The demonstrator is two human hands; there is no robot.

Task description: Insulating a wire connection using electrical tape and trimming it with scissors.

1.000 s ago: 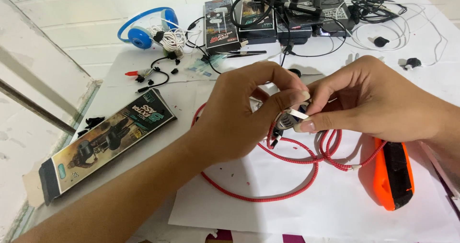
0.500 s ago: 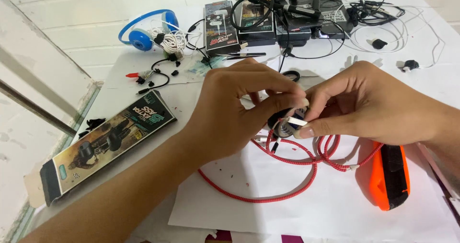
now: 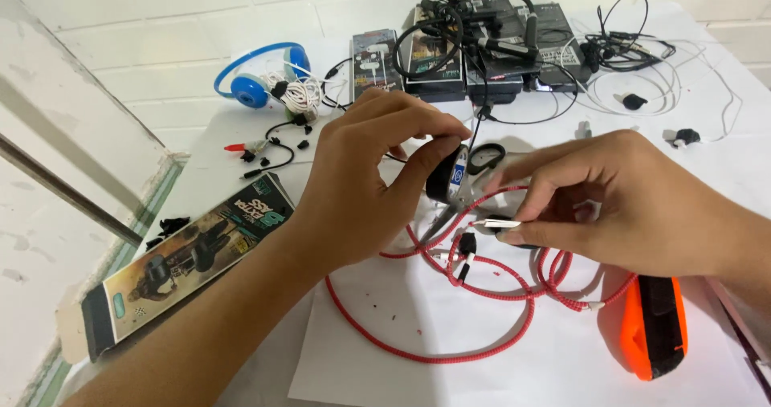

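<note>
Left hand (image 3: 365, 186) pinches black roll (image 3: 446, 174); right hand (image 3: 618, 202) grips red cable (image 3: 482, 291).

Left forearm entered from the lower left and ran diagonally up toward centre. Left hand (image 3: 365, 186) was raised on a bent wrist, back of hand toward the camera, fingers curled downward, thumb and fingertips pinched together at its right side. Right hand (image 3: 622, 202) came in from the right edge, palm down, knuckles up, index finger and thumb closed in a fine pinch pointing left.

Looped red braided cable (image 3: 450, 351), black tape roll (image 3: 444, 174)
</note>
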